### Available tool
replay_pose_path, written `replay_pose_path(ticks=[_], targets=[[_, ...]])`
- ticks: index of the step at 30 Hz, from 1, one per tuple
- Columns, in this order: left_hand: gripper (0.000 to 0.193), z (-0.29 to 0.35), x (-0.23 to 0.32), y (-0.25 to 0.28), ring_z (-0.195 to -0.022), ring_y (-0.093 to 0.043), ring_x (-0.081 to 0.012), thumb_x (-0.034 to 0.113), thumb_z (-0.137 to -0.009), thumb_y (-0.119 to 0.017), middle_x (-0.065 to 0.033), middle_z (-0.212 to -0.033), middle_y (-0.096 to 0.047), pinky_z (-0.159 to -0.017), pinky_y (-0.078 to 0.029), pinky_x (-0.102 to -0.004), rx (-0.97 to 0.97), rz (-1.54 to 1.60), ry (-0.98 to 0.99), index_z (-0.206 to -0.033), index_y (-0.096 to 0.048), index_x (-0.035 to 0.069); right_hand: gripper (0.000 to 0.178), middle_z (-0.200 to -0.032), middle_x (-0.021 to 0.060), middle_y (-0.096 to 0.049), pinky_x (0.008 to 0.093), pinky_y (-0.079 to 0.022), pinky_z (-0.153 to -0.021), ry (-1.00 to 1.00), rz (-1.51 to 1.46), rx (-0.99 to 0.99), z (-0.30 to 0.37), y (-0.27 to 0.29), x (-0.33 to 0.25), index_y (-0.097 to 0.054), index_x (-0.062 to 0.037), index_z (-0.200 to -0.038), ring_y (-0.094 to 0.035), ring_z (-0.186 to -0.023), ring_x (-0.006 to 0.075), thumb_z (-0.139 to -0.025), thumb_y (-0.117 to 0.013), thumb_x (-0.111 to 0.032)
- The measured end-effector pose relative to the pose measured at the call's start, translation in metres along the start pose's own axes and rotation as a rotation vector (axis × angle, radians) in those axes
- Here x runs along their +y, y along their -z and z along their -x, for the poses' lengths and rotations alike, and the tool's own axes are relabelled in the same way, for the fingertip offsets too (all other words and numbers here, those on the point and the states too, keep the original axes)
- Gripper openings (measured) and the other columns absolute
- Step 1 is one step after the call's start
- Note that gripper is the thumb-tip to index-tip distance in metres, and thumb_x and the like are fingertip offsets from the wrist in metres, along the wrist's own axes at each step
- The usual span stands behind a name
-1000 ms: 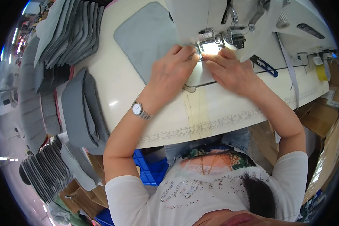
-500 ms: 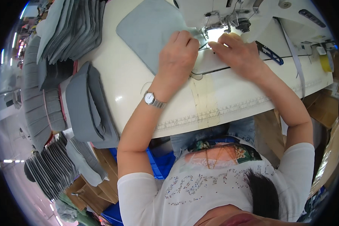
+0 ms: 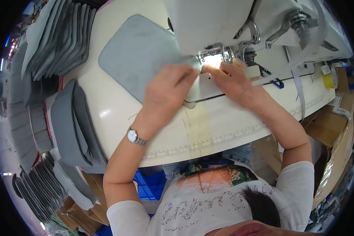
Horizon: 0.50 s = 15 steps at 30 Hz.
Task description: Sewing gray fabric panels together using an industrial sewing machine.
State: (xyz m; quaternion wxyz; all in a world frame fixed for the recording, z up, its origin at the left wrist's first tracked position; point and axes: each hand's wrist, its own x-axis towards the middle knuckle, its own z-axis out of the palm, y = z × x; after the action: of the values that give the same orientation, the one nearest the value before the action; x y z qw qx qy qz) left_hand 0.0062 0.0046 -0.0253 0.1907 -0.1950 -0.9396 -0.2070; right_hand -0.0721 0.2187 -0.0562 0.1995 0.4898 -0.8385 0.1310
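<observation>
A flat grey fabric panel (image 3: 133, 51) with rounded corners lies on the table, its right end running toward the lit needle area (image 3: 213, 61) of a white sewing machine (image 3: 208, 23). My left hand (image 3: 167, 92), slightly blurred and wearing a wristwatch (image 3: 132, 135), is closed at the panel's right edge, fingertips close to the needle. Just right of the needle is my right hand (image 3: 240, 84), its fingers bent together under the presser foot area. What its fingertips pinch, if anything, is too small to make out. Both hands nearly meet there.
Stacked grey panels (image 3: 59, 39) stand at the far left, with folded grey pieces (image 3: 69, 126) nearer. Blue-handled snips (image 3: 277, 82), a white strip (image 3: 299, 90) and a yellow tape roll (image 3: 329, 81) lie right. A printed ruler (image 3: 208, 142) follows the table's front edge. Cardboard boxes (image 3: 322, 126) stand at right.
The view has tilted and shifted, so the machine head shows larger and everything on the table sits lower and further left. Both hands stay by the needle, the left one blurred by motion.
</observation>
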Motion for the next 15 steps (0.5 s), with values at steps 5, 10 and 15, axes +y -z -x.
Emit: replay_pose_path(ticks=[5,10,15], targets=[[0.021,-0.002,-0.004,-0.004,-0.104,-0.061,-0.0243,0.003,-0.078,-0.069,-0.003,-0.106,-0.065,-0.077,-0.054,-0.0352,0.022,0.08,0.048,-0.099,-0.07,0.004,0.031,-0.079,0.0004,-0.064,0.0323,-0.049,-0.053,-0.021,0.066,-0.04,-0.005,0.011,-0.004,-0.07,-0.0177,-0.11,-0.063,-0.061,0.0192,-0.08,-0.064,-0.015],[0.018,-0.009,-0.007,-0.005,-0.105,-0.061,-0.0219,0.006,-0.079,-0.07,-0.0021,-0.106,-0.064,-0.082,-0.054,-0.0393,0.047,-0.007,-0.112,-0.097,-0.069,0.005,0.023,-0.066,0.0001,-0.062,0.0324,-0.047,-0.052,-0.005,0.097,0.077,-0.01,0.014,-0.007,-0.071,-0.0179,-0.101,-0.061,-0.057,0.0201,-0.079,-0.063,-0.014],[0.018,-0.008,0.013,-0.008,-0.106,-0.062,-0.0204,0.007,-0.08,-0.069,0.0027,-0.109,-0.065,-0.082,-0.056,-0.0364,0.03,-0.082,0.022,-0.099,-0.071,0.008,0.037,-0.086,-0.0017,-0.048,0.0331,-0.05,-0.054,-0.039,0.137,-0.005,0.004,0.004,-0.002,-0.068,-0.0244,-0.114,-0.057,-0.078,0.014,-0.077,-0.07,-0.019]])
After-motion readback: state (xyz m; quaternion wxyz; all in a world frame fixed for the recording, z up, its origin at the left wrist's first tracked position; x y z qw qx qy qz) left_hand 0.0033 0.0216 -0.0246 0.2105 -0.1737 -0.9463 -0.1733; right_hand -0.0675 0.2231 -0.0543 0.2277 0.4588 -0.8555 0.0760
